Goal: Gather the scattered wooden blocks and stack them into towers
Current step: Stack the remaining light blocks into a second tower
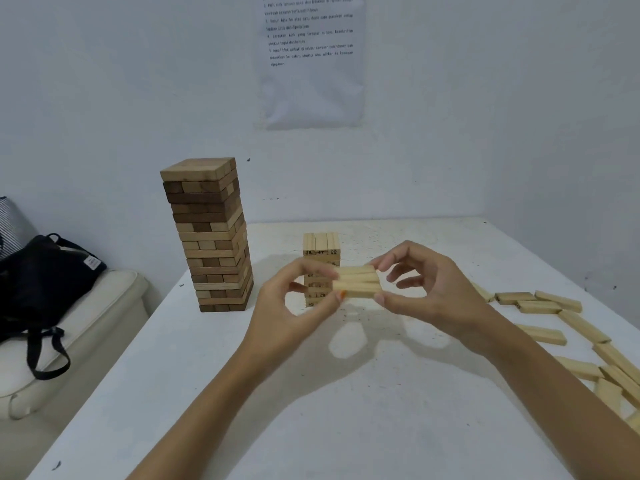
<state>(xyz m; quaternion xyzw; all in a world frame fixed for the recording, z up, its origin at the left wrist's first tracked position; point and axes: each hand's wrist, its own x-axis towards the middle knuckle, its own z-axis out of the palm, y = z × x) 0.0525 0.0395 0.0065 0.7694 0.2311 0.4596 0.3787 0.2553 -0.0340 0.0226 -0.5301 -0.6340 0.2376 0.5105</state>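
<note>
Towers: two, a tall tower and a short tower.
Grip: our left hand and right hand pinch three held blocks.
Scattered: roughly ten loose blocks.

White wall, taped paper notice, cream seat with black bag.

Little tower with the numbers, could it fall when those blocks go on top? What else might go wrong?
The three blocks are only pinched at their ends between the left hand and right hand; one could slip out and drop.
The small numbered tower is narrow, so a nudge while setting them down might topple it.
The tall brown tower stands just left of the hands; a stray hand could knock it.
</note>
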